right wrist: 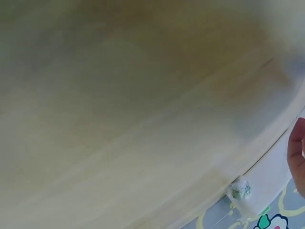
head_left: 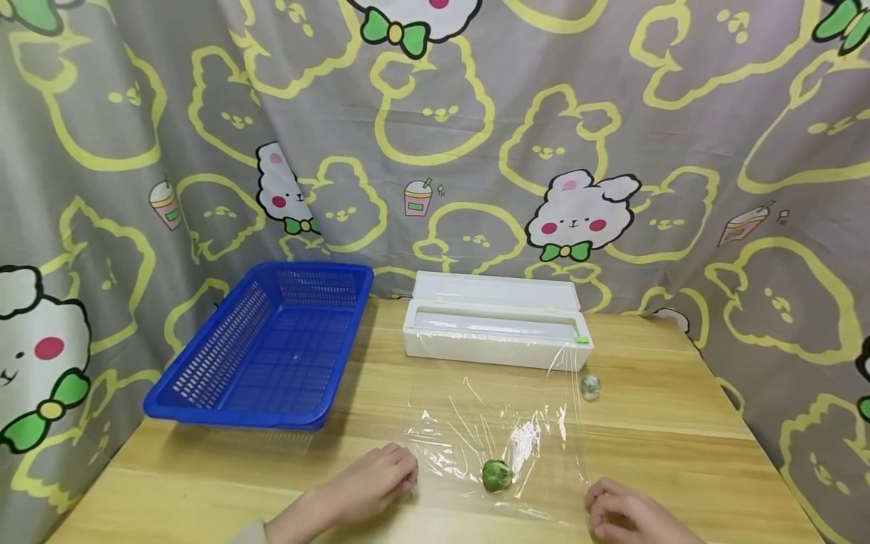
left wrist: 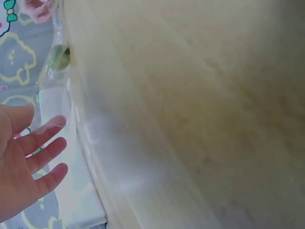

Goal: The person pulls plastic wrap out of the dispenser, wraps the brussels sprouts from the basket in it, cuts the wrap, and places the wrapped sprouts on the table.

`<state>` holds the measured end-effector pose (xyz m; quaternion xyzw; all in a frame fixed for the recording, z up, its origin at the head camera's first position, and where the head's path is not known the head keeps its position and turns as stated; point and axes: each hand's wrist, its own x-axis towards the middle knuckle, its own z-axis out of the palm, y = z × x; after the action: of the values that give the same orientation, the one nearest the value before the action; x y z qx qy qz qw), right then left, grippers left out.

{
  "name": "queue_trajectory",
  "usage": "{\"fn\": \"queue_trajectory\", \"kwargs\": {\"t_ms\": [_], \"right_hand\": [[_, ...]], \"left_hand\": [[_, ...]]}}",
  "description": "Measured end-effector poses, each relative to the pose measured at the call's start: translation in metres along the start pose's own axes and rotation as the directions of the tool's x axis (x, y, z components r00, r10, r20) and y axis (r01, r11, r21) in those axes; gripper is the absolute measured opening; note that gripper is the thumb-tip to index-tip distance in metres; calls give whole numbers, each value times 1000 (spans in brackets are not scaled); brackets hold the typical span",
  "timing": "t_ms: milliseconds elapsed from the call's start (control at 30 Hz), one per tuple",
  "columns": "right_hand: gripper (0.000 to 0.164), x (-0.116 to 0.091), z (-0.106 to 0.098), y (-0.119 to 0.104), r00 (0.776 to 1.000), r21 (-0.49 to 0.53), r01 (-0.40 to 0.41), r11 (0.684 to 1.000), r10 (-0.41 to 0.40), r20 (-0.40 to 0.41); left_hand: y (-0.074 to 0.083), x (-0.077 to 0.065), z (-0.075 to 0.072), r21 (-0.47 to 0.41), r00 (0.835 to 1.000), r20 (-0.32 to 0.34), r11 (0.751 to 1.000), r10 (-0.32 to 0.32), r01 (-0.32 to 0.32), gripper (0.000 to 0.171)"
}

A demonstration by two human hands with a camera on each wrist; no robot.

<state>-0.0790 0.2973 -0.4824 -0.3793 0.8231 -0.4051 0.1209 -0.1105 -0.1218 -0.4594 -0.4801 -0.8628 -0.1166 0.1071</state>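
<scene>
A sheet of clear plastic wrap (head_left: 469, 438) runs from the white dispenser box (head_left: 496, 357) toward the front of the table. Within its outline, near the front, sits a green Brussels sprout (head_left: 497, 475). My left hand (head_left: 381, 477) is at the sheet's left edge. In the left wrist view its fingers are spread, thumb and index apart, with wrap clinging to the index fingertip (left wrist: 59, 121). At the front right corner, my right hand (head_left: 628, 514) pinches the wrap's edge between curled index finger and thumb. Only part of that hand shows in the right wrist view.
A blue plastic basket (head_left: 326, 404) stands at the left. The box's white lid (head_left: 496, 291) is raised at the back, and a green cutter (head_left: 581, 339) sits at its right end. Right of the box lies a small plastic-wrapped ball (head_left: 590, 387). A patterned curtain (head_left: 469, 181) surrounds the table.
</scene>
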Motion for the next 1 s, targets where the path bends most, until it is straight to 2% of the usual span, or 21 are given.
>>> {"fn": "queue_trajectory", "kwargs": {"t_ms": [67,133,233,333,467,600,733,833,1000], "right_hand": [[7,2,-4,-3,995,37,-101,994,100,29],[7,3,-7,-5,980,62,-198,978,195,48],[9,5,-10,-7,966,68,-256,964,253,43],[8,6,-10,-7,971,51,-237,970,237,17],[5,6,-9,-5,988,6,-151,988,151,-37],[6,5,-8,-3,993,10,-102,995,102,-64],[8,4,-8,1,996,42,-58,997,61,-70],[7,4,-9,3,997,76,-54,996,59,-55],[6,6,-10,3,991,146,-125,981,130,-24]], "left_hand": [[0,2,-1,-20,1000,8,999,-26,26,10],[0,3,-3,-37,998,28,998,-55,56,9],[0,4,-3,-81,992,61,990,-109,113,10],[-2,5,-3,-119,985,84,980,-149,159,12],[-4,6,-2,-149,982,86,973,-167,178,16],[-4,6,-2,-158,982,81,970,-173,184,18],[-4,6,-2,-135,971,109,965,-212,226,16],[-5,7,0,-106,967,113,965,-228,240,14],[-10,8,5,-105,977,49,972,-205,209,11]]}}
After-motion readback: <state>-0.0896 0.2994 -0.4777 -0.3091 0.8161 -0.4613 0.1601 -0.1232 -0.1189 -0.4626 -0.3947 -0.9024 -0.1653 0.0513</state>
